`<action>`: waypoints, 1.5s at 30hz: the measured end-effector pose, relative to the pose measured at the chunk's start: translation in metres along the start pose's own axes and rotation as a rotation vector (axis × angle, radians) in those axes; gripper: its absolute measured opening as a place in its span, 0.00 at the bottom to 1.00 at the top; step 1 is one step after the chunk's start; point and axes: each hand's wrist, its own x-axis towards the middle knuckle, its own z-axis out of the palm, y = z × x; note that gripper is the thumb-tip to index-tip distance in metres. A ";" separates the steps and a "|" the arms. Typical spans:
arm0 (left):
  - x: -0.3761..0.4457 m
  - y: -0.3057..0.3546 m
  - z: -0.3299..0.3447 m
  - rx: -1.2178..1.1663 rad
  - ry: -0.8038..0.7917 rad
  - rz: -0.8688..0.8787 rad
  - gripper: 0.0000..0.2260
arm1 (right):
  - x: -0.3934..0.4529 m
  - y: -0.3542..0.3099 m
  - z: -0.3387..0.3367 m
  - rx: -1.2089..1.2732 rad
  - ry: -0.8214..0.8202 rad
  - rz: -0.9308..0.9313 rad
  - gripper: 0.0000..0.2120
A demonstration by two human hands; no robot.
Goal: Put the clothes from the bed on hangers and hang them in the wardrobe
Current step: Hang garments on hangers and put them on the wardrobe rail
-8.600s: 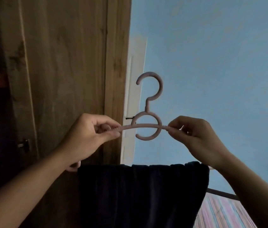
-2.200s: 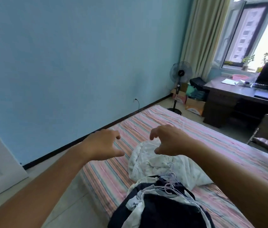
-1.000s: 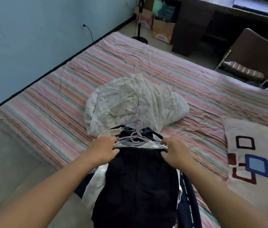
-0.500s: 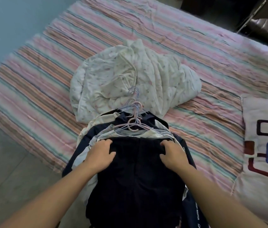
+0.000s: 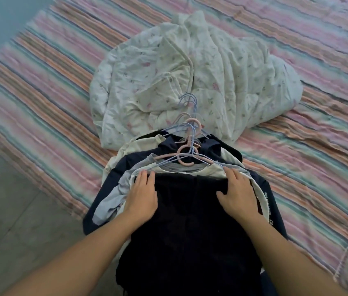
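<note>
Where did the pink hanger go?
In the head view the pink hanger lies near the middle, on top of the pile of clothes, tangled with the blue hangers, just beyond both hands and before the white floral blanket.

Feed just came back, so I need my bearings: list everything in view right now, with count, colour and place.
dark garment: one, black-navy, top of the pile, bed's near edge
clothes underneath: several, navy, light blue, cream
pink hanger: one, at the pile's far end
wire hangers: several, pale blue, bunched there, count unclear
quilt: one, white floral, crumpled beyond the pile
bed sheet: striped pink, orange, teal
floor: grey, left
left hand: flat on dark garment
right hand: flat on dark garment
</note>
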 end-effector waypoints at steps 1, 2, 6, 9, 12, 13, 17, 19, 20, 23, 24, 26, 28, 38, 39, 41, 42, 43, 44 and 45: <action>0.004 -0.001 0.001 -0.014 0.017 -0.005 0.27 | 0.004 0.001 0.002 -0.003 0.012 -0.007 0.36; 0.008 -0.001 0.001 -0.036 0.027 -0.022 0.27 | 0.007 0.002 0.004 -0.006 0.021 -0.012 0.36; 0.019 -0.005 0.011 -0.048 0.007 -0.059 0.29 | 0.017 0.005 0.012 -0.004 0.015 -0.020 0.37; 0.024 -0.003 0.017 -0.033 0.023 -0.062 0.30 | 0.019 0.009 0.017 0.005 0.034 -0.012 0.34; 0.027 -0.001 0.018 -0.078 0.102 -0.086 0.28 | 0.019 0.010 0.020 0.052 0.091 0.023 0.27; 0.028 -0.001 0.018 -0.093 0.122 -0.100 0.26 | 0.018 0.010 0.020 0.057 0.117 0.044 0.23; 0.028 -0.006 0.015 -0.151 0.174 -0.126 0.13 | 0.014 0.005 0.015 0.021 0.210 0.111 0.09; 0.026 -0.008 0.011 -0.205 0.198 -0.136 0.08 | 0.009 0.003 0.009 0.047 0.231 0.108 0.04; 0.024 -0.010 0.010 -0.226 0.205 -0.138 0.07 | 0.006 0.003 0.007 0.057 0.224 0.098 0.07; 0.013 -0.013 0.004 -0.267 0.197 -0.135 0.06 | -0.007 0.002 -0.001 0.167 0.170 0.089 0.09; 0.008 -0.014 0.001 -0.274 0.197 -0.132 0.06 | -0.012 0.001 -0.004 0.187 0.167 0.087 0.09; -0.003 -0.015 -0.005 -0.288 0.212 -0.120 0.05 | -0.026 -0.001 -0.009 0.205 0.193 0.079 0.10; -0.015 -0.014 -0.013 -0.285 0.242 -0.101 0.06 | -0.039 -0.007 -0.014 0.246 0.236 0.087 0.10; -0.092 -0.014 -0.077 -0.428 0.406 -0.027 0.07 | -0.118 -0.052 -0.054 0.417 0.372 0.030 0.06; -0.099 -0.015 -0.085 -0.446 0.409 -0.008 0.07 | -0.125 -0.056 -0.060 0.432 0.360 0.015 0.06; -0.114 -0.013 -0.101 -0.468 0.414 0.024 0.07 | -0.138 -0.068 -0.074 0.492 0.342 -0.039 0.07; -0.121 -0.011 -0.110 -0.472 0.412 0.040 0.07 | -0.145 -0.075 -0.082 0.527 0.335 -0.071 0.07; -0.128 -0.009 -0.118 -0.480 0.410 0.054 0.07 | -0.152 -0.083 -0.090 0.558 0.328 -0.100 0.08; -0.135 -0.007 -0.127 -0.493 0.409 0.062 0.08 | -0.159 -0.091 -0.097 0.584 0.323 -0.128 0.08; -0.143 -0.005 -0.136 -0.508 0.409 0.064 0.08 | -0.166 -0.098 -0.104 0.607 0.320 -0.149 0.07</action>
